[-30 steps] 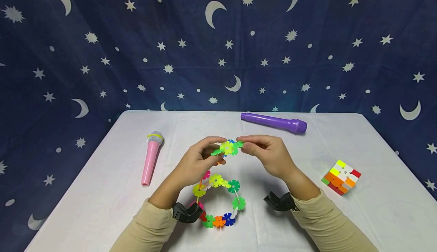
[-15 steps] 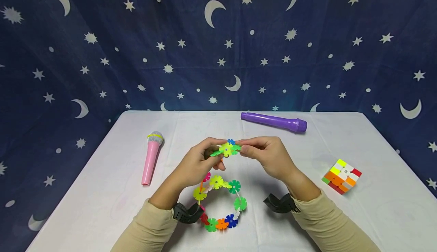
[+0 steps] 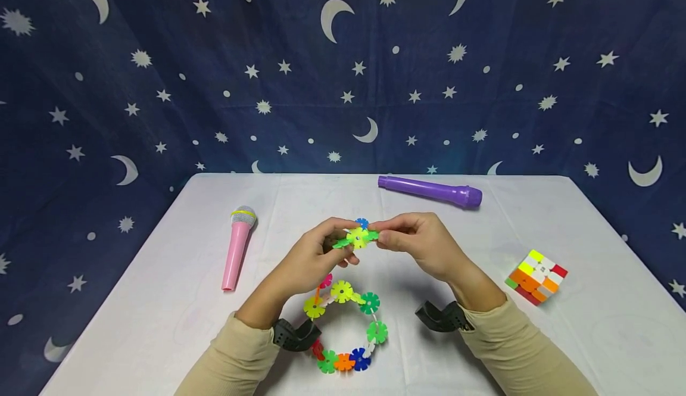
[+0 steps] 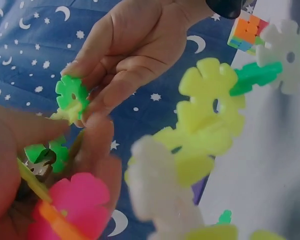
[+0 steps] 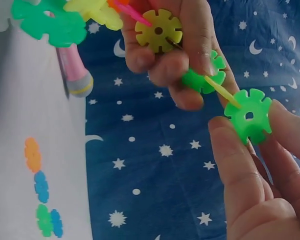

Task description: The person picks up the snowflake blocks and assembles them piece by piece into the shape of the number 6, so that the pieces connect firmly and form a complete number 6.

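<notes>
My left hand pinches a chain of flower-shaped interlocking discs, with one green disc showing by its fingers in the right wrist view. From there a yellow disc, seen edge-on, slots into another green disc. Thumb and fingers of my right hand pinch that outer green disc. Below the left hand hangs a rounded loop of linked discs in yellow, green, white, blue, orange and red. A pink disc shows close to the left palm in the left wrist view.
Loose orange, blue and green discs lie on the white table beyond the hands. A pink toy microphone lies left, a purple one at the back, a puzzle cube right. A starry cloth hangs behind.
The right hand's green disc has come slightly down and left, closer to the yellow disc. The hanging loop has swung and dropped a little. Both hands stay nearly in place.
</notes>
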Motion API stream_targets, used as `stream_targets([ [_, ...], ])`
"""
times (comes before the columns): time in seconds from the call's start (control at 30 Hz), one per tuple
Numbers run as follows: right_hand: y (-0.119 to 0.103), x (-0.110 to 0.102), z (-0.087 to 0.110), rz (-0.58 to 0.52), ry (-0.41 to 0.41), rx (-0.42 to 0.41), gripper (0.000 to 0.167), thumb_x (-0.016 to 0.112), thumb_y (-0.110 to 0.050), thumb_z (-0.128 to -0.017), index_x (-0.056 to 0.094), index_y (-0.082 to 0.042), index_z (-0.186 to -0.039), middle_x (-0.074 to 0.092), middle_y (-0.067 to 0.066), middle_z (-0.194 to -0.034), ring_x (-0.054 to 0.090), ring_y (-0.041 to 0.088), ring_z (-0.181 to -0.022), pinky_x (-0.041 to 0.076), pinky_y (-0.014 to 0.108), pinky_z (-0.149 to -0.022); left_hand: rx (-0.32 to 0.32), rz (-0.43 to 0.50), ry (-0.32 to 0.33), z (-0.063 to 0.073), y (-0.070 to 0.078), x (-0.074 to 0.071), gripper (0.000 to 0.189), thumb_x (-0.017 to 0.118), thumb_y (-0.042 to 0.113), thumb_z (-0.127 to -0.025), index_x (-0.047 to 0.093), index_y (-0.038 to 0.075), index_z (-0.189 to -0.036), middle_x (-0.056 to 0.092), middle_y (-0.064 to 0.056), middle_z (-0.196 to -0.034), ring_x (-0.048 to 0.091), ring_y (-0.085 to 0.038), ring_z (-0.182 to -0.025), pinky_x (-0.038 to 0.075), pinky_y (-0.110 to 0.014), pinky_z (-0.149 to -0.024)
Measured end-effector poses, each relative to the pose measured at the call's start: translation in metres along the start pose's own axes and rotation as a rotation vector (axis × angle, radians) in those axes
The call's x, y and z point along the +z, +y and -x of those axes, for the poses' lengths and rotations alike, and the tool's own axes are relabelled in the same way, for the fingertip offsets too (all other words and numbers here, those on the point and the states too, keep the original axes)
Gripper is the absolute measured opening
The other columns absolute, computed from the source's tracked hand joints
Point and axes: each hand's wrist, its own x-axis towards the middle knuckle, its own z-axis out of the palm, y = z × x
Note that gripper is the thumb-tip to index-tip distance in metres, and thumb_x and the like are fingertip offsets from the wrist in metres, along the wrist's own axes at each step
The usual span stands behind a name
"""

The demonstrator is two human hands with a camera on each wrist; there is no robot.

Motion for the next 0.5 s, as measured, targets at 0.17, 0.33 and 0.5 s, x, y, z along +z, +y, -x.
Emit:
stream_targets([
  [0.17,0.007,0.002,-0.004,-0.002,-0.006,-0.029,0.028,0.065,-0.001,-0.095,0.064,0.013,-0.120,0.069,0.022,-0.114,0.071,0.024,-0.096,0.056,0.033,-0.086,0.005,-0.025,0.091,-0.002,-0.005,-0.001,0.034,0.065,0.012,-0.098,0.059,0.007,-0.130,0.066,-0.007,-0.106,0.060,-0.020,-0.079,0.052,-0.030,-0.070],
  [0.33,0.027,-0.003,-0.012,0.187,0.039,-0.014,0.033,0.064,-0.011,-0.099,0.062,0.007,-0.127,0.065,0.020,-0.125,0.066,0.029,-0.109,0.054,0.039,-0.090,0.009,-0.023,0.173,-0.003,-0.008,-0.004,0.031,0.061,0.012,-0.100,0.059,0.007,-0.130,0.066,-0.007,-0.095,0.064,-0.025,-0.077,0.053,-0.035,-0.069],
  [0.5,0.056,-0.005,-0.019,0.627,-0.053,0.085,0.045,0.066,-0.026,-0.098,0.061,-0.002,-0.135,0.061,0.014,-0.134,0.054,0.035,-0.126,0.042,0.052,-0.104,0.013,-0.013,0.209,-0.005,-0.013,-0.007,0.030,0.059,0.012,-0.101,0.058,0.006,-0.130,0.066,-0.008,-0.093,0.063,-0.031,-0.080,0.054,-0.037,-0.071],
])
